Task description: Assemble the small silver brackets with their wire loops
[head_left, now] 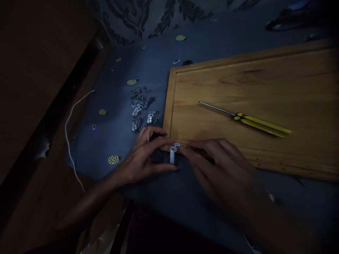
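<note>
Between the thumb and forefinger of my left hand [144, 155] is a small silver metal bracket [172, 155]. It stands at the near left corner of a wooden panel [212, 81], and its lower arm hangs past the panel's edge. My right hand [222, 160] is beside it on the right, fingers pinched together near the bracket's end. Whatever those fingertips may hold is too small and dark to make out. On the panel lies a screwdriver [249, 120] with a yellow and black handle, its tip pointing left.
Several more brackets [150, 117] and loose screws [148, 89] lie left of the panel on a blue cloth [106, 84] with a pineapple print. A white cable [66, 132] runs down the left side. Dark items [286, 22] sit at the back right. The light is dim.
</note>
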`<state>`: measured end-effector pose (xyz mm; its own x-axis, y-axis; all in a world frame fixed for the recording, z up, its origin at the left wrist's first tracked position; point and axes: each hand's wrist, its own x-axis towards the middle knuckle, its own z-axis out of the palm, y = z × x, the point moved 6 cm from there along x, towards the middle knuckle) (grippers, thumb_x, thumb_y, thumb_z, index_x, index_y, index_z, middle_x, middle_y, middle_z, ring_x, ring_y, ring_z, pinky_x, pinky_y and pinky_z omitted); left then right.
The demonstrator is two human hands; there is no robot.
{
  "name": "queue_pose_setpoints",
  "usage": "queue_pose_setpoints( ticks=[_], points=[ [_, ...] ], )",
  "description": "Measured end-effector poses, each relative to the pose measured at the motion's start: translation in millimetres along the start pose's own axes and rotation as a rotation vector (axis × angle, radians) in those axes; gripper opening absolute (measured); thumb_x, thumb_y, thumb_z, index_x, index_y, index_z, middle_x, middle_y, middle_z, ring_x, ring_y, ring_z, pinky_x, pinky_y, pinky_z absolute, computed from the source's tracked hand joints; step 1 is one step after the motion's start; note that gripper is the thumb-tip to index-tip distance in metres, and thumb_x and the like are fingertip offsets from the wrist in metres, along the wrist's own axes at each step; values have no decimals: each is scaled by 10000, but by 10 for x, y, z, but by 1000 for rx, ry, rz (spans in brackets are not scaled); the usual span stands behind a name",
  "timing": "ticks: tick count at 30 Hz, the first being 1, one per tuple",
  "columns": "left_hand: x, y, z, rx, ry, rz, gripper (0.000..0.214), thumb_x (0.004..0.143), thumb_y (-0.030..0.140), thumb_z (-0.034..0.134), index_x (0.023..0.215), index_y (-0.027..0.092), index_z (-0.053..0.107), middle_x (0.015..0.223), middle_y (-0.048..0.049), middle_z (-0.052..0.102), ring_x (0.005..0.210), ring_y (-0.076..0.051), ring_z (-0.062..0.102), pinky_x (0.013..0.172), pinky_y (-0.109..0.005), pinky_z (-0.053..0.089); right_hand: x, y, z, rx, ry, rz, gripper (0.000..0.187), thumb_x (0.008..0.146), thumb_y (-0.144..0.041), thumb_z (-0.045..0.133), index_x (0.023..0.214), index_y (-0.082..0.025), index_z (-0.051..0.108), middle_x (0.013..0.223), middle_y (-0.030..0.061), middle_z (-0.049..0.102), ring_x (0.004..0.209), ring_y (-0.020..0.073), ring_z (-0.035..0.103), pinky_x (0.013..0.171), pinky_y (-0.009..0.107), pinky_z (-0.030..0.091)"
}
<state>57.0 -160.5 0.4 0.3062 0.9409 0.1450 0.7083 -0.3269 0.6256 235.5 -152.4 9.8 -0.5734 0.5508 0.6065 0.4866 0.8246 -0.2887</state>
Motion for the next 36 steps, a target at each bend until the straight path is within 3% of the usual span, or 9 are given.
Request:
queue_pose_setpoints(
  ticks=[16,23,26,29,32,36],
  points=[
    [20,-7,5,-14,1,17,519,871,588,789,1261,265,676,1296,-89,593,1255,-281,551,1091,-494,492,-24,20,55,44,-48,-47,285,997,-67,518,1176,-139,727,1032,135,727,905,249,629,757,399,562],
    [-29,-83,10,-41,80,-12,437,927,570,737,1265,303,663,1243,-62,598,1193,-271,580,1012,-434,532,-11,-17,38,110,-86,74,343,981,-32,471,1203,-116,718,1037,129,718,921,235,605,822,392,556],
    [21,-175,39,6,102,6,416,901,578,754,1239,342,701,1210,-49,615,1135,-279,610,993,-443,549,27,10,-52,175,-127,182,331,995,-66,489,1234,-151,703,1092,107,710,993,238,598,892,409,561],
    [92,-226,60,52,92,0,422,875,592,766,1218,348,729,1200,-49,643,1141,-297,629,990,-453,570,72,81,-334,255,-38,271,282,998,-95,535,1190,-178,723,1102,91,707,1042,220,623,915,389,579],
    [137,-223,60,78,94,-11,426,887,597,744,1224,336,741,1206,-54,661,1150,-303,650,976,-441,590,80,382,-717,248,51,328,311,989,-94,550,1224,-188,730,1131,81,736,1086,203,669,925,384,595],
    [175,-219,94,131,112,-13,405,935,564,697,1258,323,739,1180,-62,683,1130,-292,669,954,-420,605,116,1363,-1164,58,54,440,264,972,-146,559,1108,-196,779,1030,75,781,948,207,728,821,378,603]
  ],
)
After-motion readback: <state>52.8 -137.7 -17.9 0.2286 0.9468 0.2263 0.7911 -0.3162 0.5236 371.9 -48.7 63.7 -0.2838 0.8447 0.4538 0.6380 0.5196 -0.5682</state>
